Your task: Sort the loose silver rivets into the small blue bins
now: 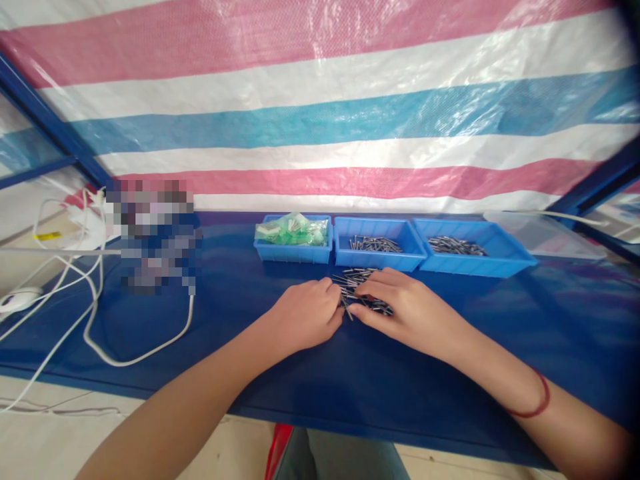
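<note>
A loose heap of small metal pins (361,288) lies on the blue table (450,347) just in front of the bins. My left hand (304,313) rests at the heap's left edge with its fingers curled toward the pins. My right hand (405,308) lies across the heap's right side, fingers bent and pressed together over the pins. Whether either hand pinches a pin is hidden by the fingers. A thin red band (537,403) circles my right wrist.
Three blue bins stand behind the heap: the left bin (293,252) holds green plastic bags, the middle bin (375,257) and the right bin (475,263) hold metal pins. A clear lid (545,237) lies far right. White cables (95,313) and a mouse (20,299) lie left.
</note>
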The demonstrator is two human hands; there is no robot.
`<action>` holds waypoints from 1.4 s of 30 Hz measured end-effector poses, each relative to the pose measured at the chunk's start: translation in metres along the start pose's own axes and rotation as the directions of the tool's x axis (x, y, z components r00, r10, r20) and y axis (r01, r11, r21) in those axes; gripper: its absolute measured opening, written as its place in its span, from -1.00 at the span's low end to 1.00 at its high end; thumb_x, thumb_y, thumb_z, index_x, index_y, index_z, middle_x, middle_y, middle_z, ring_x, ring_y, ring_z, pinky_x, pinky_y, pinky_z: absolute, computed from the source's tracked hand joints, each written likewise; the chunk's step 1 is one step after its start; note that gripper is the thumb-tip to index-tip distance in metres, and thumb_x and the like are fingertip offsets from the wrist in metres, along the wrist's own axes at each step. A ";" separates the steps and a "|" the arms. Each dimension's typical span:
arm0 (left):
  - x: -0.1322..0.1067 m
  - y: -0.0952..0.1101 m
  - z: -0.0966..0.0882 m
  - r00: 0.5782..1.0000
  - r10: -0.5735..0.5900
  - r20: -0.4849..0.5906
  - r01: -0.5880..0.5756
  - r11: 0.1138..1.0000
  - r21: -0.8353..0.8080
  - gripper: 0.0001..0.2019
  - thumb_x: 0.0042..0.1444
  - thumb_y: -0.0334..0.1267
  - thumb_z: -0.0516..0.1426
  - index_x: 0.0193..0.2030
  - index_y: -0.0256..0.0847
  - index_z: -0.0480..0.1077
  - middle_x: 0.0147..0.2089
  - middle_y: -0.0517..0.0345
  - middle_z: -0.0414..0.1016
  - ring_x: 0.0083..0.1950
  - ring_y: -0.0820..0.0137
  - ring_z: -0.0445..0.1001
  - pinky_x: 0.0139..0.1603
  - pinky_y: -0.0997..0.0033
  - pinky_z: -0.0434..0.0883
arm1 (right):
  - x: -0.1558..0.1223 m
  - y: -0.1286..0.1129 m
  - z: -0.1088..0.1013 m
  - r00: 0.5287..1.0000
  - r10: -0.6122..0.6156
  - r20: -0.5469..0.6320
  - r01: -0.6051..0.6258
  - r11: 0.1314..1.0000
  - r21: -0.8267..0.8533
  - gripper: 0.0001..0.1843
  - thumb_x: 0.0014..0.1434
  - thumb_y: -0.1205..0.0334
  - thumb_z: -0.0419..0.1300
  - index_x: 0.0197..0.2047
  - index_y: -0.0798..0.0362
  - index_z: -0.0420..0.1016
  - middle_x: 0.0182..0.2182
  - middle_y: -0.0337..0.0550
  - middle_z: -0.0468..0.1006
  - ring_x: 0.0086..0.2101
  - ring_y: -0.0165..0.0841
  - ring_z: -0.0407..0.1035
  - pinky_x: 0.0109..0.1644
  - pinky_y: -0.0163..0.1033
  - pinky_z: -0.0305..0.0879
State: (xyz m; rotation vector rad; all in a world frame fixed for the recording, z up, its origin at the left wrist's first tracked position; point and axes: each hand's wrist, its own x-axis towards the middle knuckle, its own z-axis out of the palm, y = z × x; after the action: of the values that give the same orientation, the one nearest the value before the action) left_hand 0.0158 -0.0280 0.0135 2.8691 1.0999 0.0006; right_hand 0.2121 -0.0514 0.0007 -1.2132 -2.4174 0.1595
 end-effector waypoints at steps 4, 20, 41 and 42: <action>0.001 -0.001 0.002 1.000 -0.019 -0.010 0.019 1.000 0.004 -0.77 0.30 -0.23 -0.12 -0.19 -0.28 0.30 -0.20 0.00 0.41 -0.20 0.22 0.48 -0.28 0.27 0.44 | 0.000 -0.001 0.003 0.999 0.024 -0.022 -0.024 1.000 -0.005 -0.78 0.23 0.10 0.10 -0.21 0.06 0.47 -0.34 -0.06 0.52 -0.28 -0.22 0.38 -0.16 -0.13 0.29; 0.016 0.003 0.015 0.937 -0.256 -0.237 0.031 0.737 -0.675 -0.82 0.29 -0.18 -0.05 -0.21 -0.21 0.29 -0.33 0.20 0.42 -0.30 0.41 0.41 -0.25 0.45 0.30 | 0.006 0.001 0.010 0.882 0.442 -0.162 -0.182 0.639 0.748 -0.76 0.10 0.03 0.24 -0.37 0.05 0.47 -0.41 -0.17 0.51 -0.36 -0.34 0.39 -0.26 -0.23 0.36; 0.012 -0.007 0.002 0.909 -0.177 -0.377 -0.036 0.868 -0.495 -0.78 0.23 -0.13 0.04 -0.11 -0.19 0.36 -0.29 0.18 0.43 -0.36 0.45 0.39 -0.30 0.46 0.31 | 0.001 0.013 -0.015 0.902 0.345 -0.260 -0.236 0.897 0.372 -0.79 0.21 0.16 0.09 -0.35 0.06 0.47 -0.42 -0.17 0.50 -0.41 -0.37 0.36 -0.36 -0.31 0.28; 0.011 -0.010 -0.003 0.918 -0.134 -0.374 -0.051 0.894 -0.446 -0.78 0.24 -0.12 0.03 -0.11 -0.18 0.37 -0.26 0.16 0.44 -0.32 0.43 0.41 -0.27 0.45 0.31 | -0.001 0.019 -0.023 0.880 0.354 -0.318 -0.271 0.922 0.275 -0.79 0.20 0.17 0.09 -0.36 0.06 0.48 -0.42 -0.16 0.51 -0.41 -0.36 0.37 -0.34 -0.30 0.27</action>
State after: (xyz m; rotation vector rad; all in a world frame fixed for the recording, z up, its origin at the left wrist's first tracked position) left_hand 0.0167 -0.0132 0.0159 2.4729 1.0424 0.7650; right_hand 0.2360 -0.0425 0.0153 -1.3845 -1.8216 0.2703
